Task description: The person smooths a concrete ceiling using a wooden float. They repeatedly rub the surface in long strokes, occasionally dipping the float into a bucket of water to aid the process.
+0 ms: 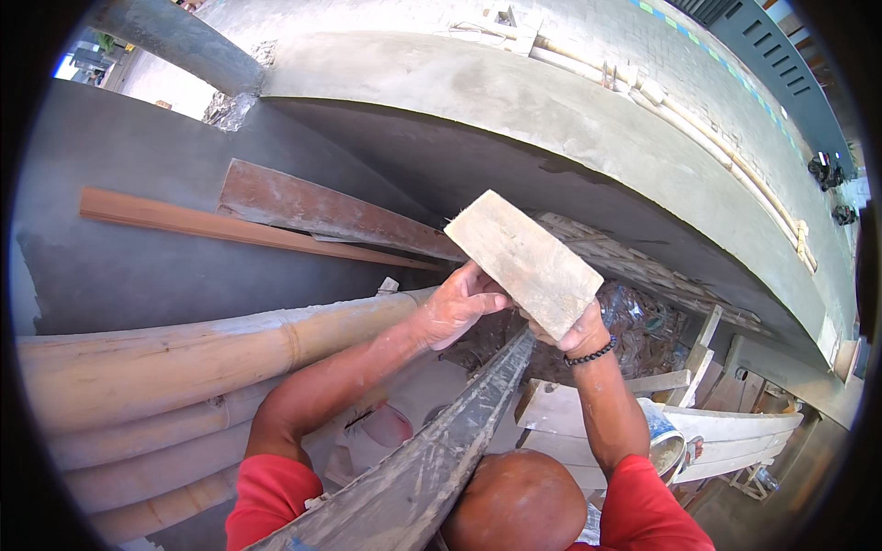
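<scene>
A pale, rectangular block [523,259] with a rough, dusty face is held up at the middle of the view. My left hand [459,308] grips it from the lower left, fingers partly hidden behind it. My right hand [581,331], with a dark beaded bracelet at the wrist, grips its lower right end. A long grey, plaster-smeared board [418,456] runs from the bottom edge up beneath the block, between my forearms. A rounded area of bare skin shows at the bottom centre, beside that board.
Thick bamboo poles [184,363] lie at left below two planks [331,211] against a grey wall. A concrete ledge [413,69] with pipes arches above. Lower right are a bucket [663,441], white boards [735,427] and debris in plastic [643,335].
</scene>
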The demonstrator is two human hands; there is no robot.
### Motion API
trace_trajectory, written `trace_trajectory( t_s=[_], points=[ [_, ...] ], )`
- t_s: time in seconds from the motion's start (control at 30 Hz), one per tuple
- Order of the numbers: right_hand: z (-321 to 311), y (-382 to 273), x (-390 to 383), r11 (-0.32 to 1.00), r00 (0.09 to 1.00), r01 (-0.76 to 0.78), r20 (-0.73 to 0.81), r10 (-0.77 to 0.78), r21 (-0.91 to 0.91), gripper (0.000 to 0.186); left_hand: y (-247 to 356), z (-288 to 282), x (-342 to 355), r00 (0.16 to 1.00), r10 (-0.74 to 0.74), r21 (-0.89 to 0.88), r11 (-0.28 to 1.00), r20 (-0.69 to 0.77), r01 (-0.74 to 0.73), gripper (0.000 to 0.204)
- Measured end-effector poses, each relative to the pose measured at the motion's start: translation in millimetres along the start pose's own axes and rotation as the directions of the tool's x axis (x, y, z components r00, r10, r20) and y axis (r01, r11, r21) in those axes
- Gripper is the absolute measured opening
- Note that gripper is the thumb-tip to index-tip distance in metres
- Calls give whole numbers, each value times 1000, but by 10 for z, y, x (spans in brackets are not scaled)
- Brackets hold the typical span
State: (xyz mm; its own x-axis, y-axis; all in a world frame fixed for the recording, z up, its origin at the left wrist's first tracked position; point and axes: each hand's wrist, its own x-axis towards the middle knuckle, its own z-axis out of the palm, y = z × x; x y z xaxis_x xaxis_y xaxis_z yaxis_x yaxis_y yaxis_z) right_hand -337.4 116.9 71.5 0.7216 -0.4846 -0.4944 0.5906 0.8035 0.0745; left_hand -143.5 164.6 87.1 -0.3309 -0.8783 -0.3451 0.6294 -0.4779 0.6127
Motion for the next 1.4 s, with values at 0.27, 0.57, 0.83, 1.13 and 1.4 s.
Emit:
trace_trajectory(
  t_s=[0.27,0.57,0.83,1.13,1.4],
  points=[
    [-152,4,73,929,994,-56,-108,18,-366,50,-103,-34,202,945,238,147,967,-226,-209,41],
    [-946,187,-245,875,853,-20,-465,-237,-483,29,571,-253,763,305,951,980,107,-51,-170,52],
    [-889,412,-94,832,856,-61,-457,-240,-551,19,813,-355,1020,173,946,954,-244,274,-176,60],
    [-876,345,134,777,866,-49,-414,-280,-628,18,476,-688,1264,365,916,970,-218,166,107,60],
    [-974,283,-23,758,847,-41,-425,-320,-651,18,152,-670,892,442,876,980,-195,192,-39,58]
  ],
)
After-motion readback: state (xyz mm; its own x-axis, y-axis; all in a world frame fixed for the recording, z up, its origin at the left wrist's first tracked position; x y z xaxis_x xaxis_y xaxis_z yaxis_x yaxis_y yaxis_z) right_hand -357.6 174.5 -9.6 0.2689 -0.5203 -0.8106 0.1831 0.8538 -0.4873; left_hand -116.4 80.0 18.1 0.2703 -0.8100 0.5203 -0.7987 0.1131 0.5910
